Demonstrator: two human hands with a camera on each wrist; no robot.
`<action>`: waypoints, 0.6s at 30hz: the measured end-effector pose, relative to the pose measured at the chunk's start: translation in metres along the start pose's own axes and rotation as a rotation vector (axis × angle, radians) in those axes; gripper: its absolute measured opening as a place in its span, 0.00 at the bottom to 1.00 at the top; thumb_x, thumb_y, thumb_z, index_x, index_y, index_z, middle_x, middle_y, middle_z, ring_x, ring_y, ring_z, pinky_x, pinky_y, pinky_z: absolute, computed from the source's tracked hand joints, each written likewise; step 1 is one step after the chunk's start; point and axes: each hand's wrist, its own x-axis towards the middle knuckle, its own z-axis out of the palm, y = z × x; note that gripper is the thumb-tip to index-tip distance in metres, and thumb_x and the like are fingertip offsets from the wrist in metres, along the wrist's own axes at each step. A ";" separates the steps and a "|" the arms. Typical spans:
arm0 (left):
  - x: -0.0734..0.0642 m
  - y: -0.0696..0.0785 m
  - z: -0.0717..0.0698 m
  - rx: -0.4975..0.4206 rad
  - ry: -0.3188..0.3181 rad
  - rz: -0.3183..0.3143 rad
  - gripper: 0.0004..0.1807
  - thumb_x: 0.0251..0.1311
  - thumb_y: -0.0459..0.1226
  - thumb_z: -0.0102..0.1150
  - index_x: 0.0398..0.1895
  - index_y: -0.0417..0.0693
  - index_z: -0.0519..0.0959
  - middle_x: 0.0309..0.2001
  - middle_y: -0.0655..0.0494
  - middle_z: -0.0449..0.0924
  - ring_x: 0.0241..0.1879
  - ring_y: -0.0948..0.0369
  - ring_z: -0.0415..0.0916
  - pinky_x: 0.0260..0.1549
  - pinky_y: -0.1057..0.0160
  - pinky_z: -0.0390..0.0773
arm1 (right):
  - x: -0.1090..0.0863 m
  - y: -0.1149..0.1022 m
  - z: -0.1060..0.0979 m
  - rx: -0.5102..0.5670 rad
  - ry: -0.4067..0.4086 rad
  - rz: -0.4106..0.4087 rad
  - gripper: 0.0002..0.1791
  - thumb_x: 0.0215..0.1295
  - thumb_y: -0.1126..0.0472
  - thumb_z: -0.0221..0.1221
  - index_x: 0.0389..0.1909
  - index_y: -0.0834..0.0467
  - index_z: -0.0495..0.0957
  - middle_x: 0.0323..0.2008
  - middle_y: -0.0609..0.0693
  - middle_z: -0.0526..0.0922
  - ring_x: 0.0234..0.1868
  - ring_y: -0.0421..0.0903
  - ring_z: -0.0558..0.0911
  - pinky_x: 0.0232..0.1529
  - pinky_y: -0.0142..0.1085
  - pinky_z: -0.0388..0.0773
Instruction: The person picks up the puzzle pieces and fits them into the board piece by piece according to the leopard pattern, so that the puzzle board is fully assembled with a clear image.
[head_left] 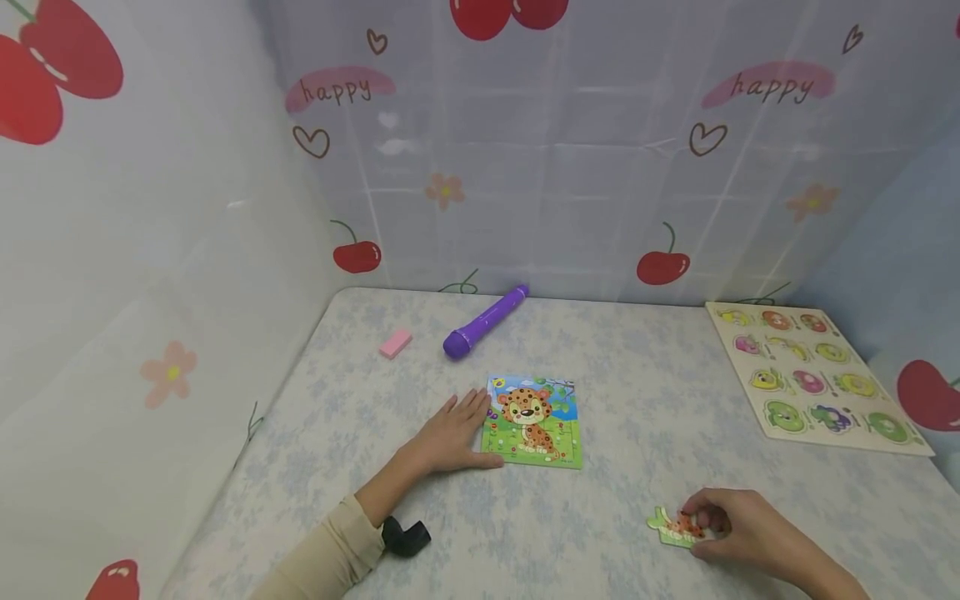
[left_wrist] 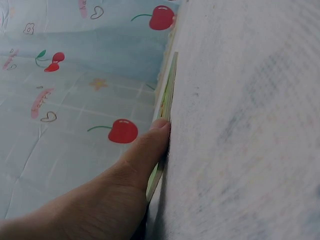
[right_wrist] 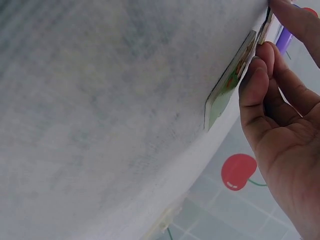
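Observation:
The leopard puzzle board [head_left: 543, 446] lies flat mid-table, showing a spotted cub on green grass under blue sky. My left hand [head_left: 452, 435] rests at its left edge, fingers extended and thumb along the near edge. In the left wrist view, the thumb [left_wrist: 150, 145] touches the board's thin side. To the right, my right hand [head_left: 738, 529] pinches a green and spotted-orange puzzle piece [head_left: 678, 527] between thumb and fingertips, low over the table. The curled fingers [right_wrist: 255, 92] hide part of what they hold in the right wrist view.
A purple toy microphone [head_left: 483, 323] and a pink block [head_left: 395, 343] lie behind the leopard board. The fruit puzzle board [head_left: 813, 375] lies at the far right. A black object [head_left: 405, 539] sits beside my left sleeve. Cherry-printed sheets [head_left: 525, 183] enclose the table.

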 end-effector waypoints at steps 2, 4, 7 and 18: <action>0.000 0.000 0.000 0.002 0.001 0.000 0.60 0.54 0.73 0.47 0.78 0.44 0.43 0.79 0.50 0.39 0.79 0.54 0.37 0.77 0.49 0.44 | -0.001 0.000 0.000 0.008 0.002 -0.012 0.21 0.47 0.52 0.75 0.39 0.57 0.81 0.27 0.44 0.76 0.25 0.31 0.69 0.25 0.28 0.69; 0.000 -0.001 0.001 0.004 0.000 0.001 0.60 0.54 0.74 0.47 0.78 0.44 0.43 0.79 0.50 0.39 0.79 0.54 0.37 0.77 0.49 0.44 | -0.001 0.000 0.000 0.009 0.006 -0.023 0.20 0.47 0.52 0.74 0.39 0.57 0.81 0.27 0.44 0.77 0.25 0.31 0.69 0.25 0.28 0.69; 0.000 -0.001 0.001 0.001 -0.001 0.001 0.60 0.54 0.73 0.47 0.78 0.45 0.43 0.79 0.50 0.39 0.79 0.54 0.37 0.77 0.50 0.44 | -0.001 -0.002 0.000 -0.001 0.020 -0.024 0.20 0.47 0.52 0.74 0.39 0.57 0.81 0.27 0.44 0.76 0.25 0.31 0.68 0.24 0.28 0.68; 0.001 -0.003 0.004 -0.001 0.009 0.008 0.60 0.54 0.74 0.46 0.78 0.45 0.42 0.79 0.50 0.38 0.79 0.55 0.36 0.77 0.50 0.43 | 0.001 -0.009 -0.003 -0.054 0.063 -0.015 0.23 0.44 0.50 0.75 0.40 0.55 0.82 0.26 0.42 0.77 0.24 0.33 0.68 0.22 0.29 0.67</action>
